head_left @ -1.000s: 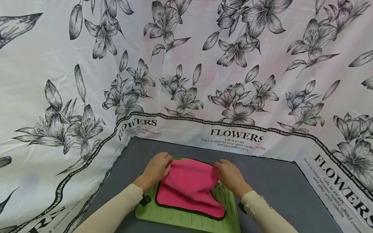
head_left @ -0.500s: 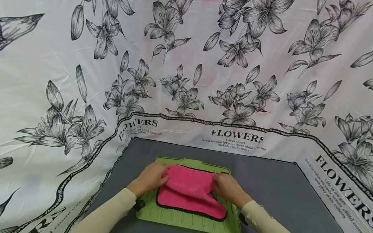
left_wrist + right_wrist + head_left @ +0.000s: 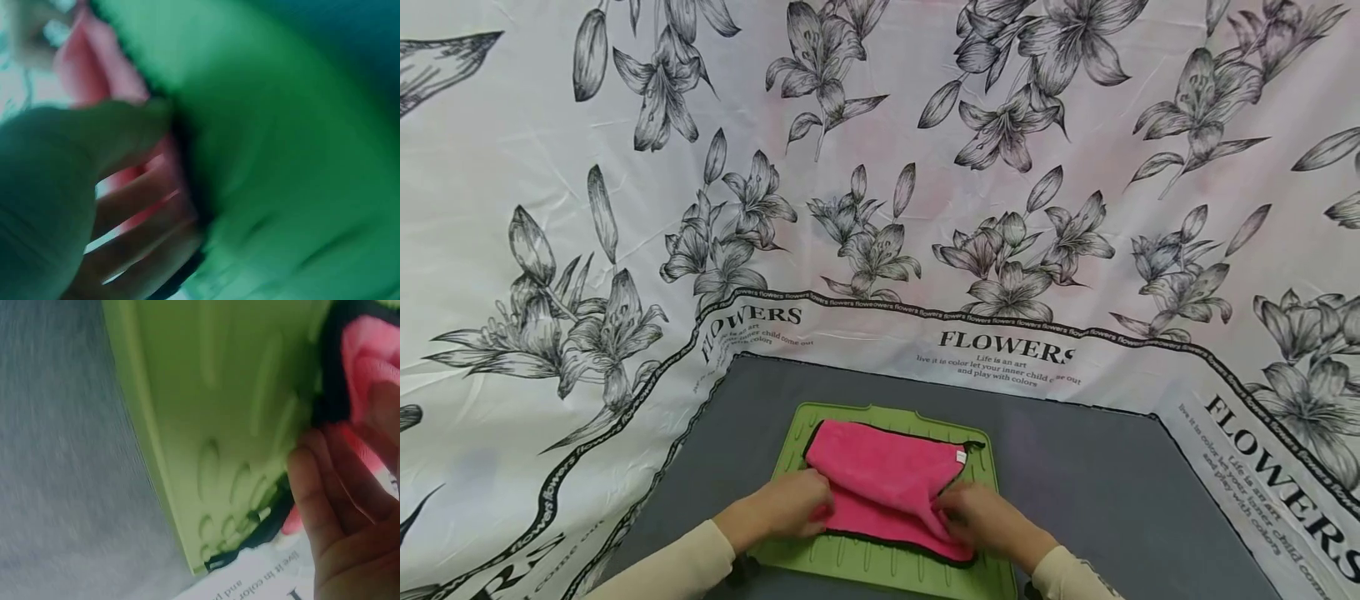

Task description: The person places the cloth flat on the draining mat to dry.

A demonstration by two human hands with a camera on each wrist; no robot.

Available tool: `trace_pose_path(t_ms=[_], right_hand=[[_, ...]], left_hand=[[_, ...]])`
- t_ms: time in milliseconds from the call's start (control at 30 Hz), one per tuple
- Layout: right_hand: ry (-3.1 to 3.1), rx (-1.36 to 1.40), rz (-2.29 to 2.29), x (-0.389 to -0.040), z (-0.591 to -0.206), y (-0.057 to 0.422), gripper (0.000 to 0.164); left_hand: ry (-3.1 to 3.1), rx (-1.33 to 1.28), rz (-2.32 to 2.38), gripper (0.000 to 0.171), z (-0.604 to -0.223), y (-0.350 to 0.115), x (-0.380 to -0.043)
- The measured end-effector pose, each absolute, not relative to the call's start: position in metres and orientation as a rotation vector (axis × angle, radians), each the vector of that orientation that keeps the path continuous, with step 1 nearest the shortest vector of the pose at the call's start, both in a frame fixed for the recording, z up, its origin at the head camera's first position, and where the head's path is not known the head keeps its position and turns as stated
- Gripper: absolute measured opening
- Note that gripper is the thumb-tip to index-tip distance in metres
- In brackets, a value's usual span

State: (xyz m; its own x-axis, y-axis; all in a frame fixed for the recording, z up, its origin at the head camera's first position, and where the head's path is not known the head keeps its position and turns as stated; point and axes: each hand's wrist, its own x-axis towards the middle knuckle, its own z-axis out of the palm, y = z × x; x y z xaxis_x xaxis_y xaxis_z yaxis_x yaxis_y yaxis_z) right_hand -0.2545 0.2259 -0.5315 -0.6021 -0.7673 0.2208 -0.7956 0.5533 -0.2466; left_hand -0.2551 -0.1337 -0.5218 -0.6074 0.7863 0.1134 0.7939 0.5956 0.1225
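Note:
A pink cloth (image 3: pixel 880 462) with black edging and a small white label lies partly folded over on a green ribbed tray (image 3: pixel 850 567). My left hand (image 3: pixel 793 504) is at the cloth's left side; in the blurred left wrist view, its fingers lie straight and slightly apart against the pink fabric, the thumb close to the black edge (image 3: pixel 187 144). On the right, my right hand (image 3: pixel 981 521) pinches the cloth near its lower right fold. The right wrist view has pink fabric (image 3: pixel 369 450) between that hand's thumb and fingers. The hands cover parts of both cloth sides.
The tray rests on a grey table surface (image 3: pixel 1090 500). White fabric printed with black lilies and lettering (image 3: pixel 880 167) rises behind and beside the table. A black loop (image 3: pixel 976 445) sticks out from the cloth's upper right corner.
Both hands have released the cloth's upper corners and moved down toward the near edge. The raised upper part has settled onto the tray, and the white label now shows.

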Motion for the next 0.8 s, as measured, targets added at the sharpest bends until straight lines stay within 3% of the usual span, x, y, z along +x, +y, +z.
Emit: trace_pose_path(t_ms=[200, 333, 600, 800], right_hand=[[-2.636, 1.265, 0.434, -0.247, -0.543, 0.220, 0.025], [-2.761, 1.204, 0.347, -0.247, -0.528, 0.220, 0.027], [-2.882, 1.054, 0.295, -0.248, -0.480, 0.243, 0.036], [-2.939, 1.214, 0.295, -0.239, -0.483, 0.236, 0.034]], left_hand=[[-2.700, -1.343, -0.234, 0.011, -0.538, -0.128, -0.251], [-2.689, -1.355, -0.303, 0.022, -0.531, -0.132, -0.254], [-2.813, -1.410, -0.519, 0.009, -0.491, -0.155, -0.250], [-2.984, -1.634, -0.804, 0.006, -0.493, -0.152, -0.238]])
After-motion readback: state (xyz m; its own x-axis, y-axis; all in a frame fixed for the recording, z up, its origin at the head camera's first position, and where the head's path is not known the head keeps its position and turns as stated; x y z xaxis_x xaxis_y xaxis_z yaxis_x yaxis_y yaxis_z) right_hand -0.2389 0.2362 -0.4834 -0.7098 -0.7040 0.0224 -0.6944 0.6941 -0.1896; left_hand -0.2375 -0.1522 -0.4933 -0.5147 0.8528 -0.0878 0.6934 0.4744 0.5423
